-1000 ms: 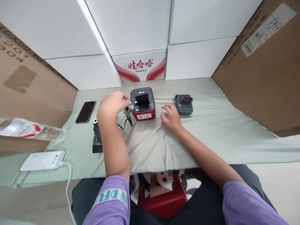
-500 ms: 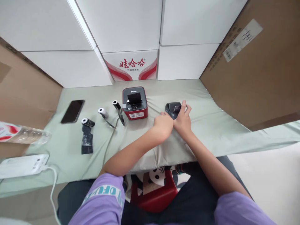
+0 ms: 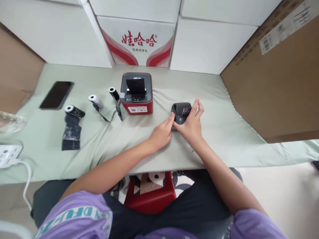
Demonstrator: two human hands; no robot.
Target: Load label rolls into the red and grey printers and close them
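A small black device (image 3: pixel 181 112), perhaps a portable receipt printer, rests on the cloth-covered table. The fingers of my left hand (image 3: pixel 161 132) lie nearly straight together and grip its front left corner at the fingertips. My right hand (image 3: pixel 191 127) holds it from the right, thumb along the front and other fingers raised at its side. A dark shiny piece shows in the device's top. Left of it stands a red and black printer (image 3: pixel 138 94) with a black strip rising from its slot.
Left of the printer lie a black paper roll (image 3: pixel 114 93), a white paper roll (image 3: pixel 96 100) and another roll (image 3: pixel 74 111) with a dark strip pulled out. A phone (image 3: pixel 57 95) and a white power strip (image 3: pixel 10 155) are farther left. Cardboard (image 3: pixel 281 89) stands at the right.
My left hand has shifted from a bent, curled pose at the device's front to its left side, fingers straighter. My right hand stays on it. The camera view has tilted down and moved closer.
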